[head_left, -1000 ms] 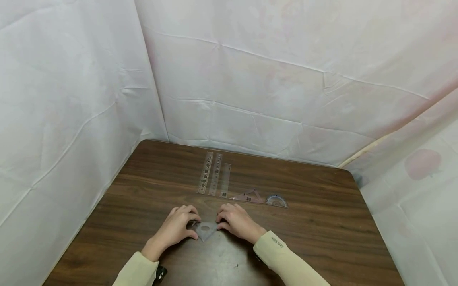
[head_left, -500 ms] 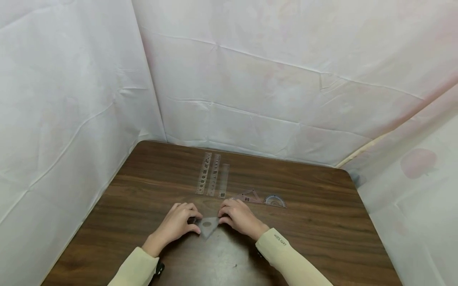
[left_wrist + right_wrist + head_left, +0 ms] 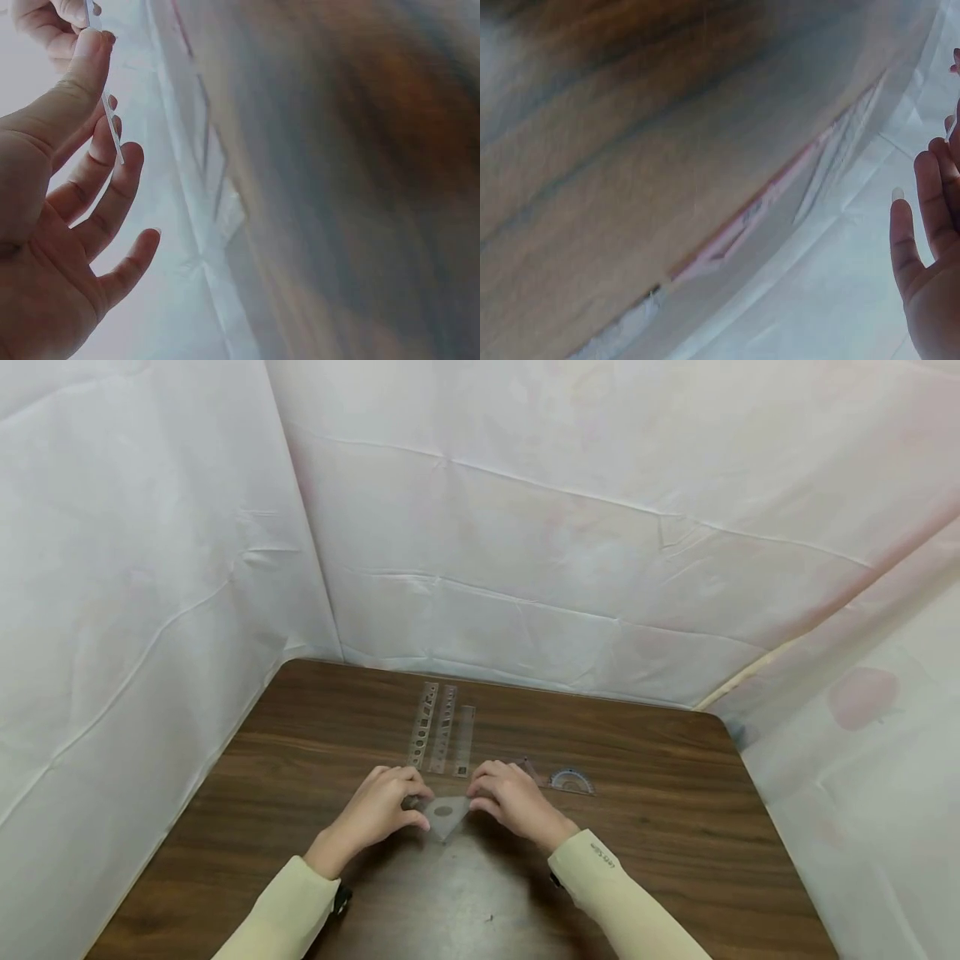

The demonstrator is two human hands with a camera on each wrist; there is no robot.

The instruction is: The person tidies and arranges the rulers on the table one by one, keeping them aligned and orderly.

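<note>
Dark wooden surface (image 3: 637, 827), enclosed by white sheeting (image 3: 525, 527). Near its centre, the left hand (image 3: 378, 814) and right hand (image 3: 513, 802) each pinch one side of a clear triangular set square (image 3: 445, 814) (its point toward the person), lifted just above the surface. Beyond lie three clear rulers (image 3: 442, 739), side by side, and a small protractor (image 3: 572, 782).

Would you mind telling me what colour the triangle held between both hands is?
Clear, colourless plastic: the triangle shows the brown table through it. The head view shows it best.
</note>
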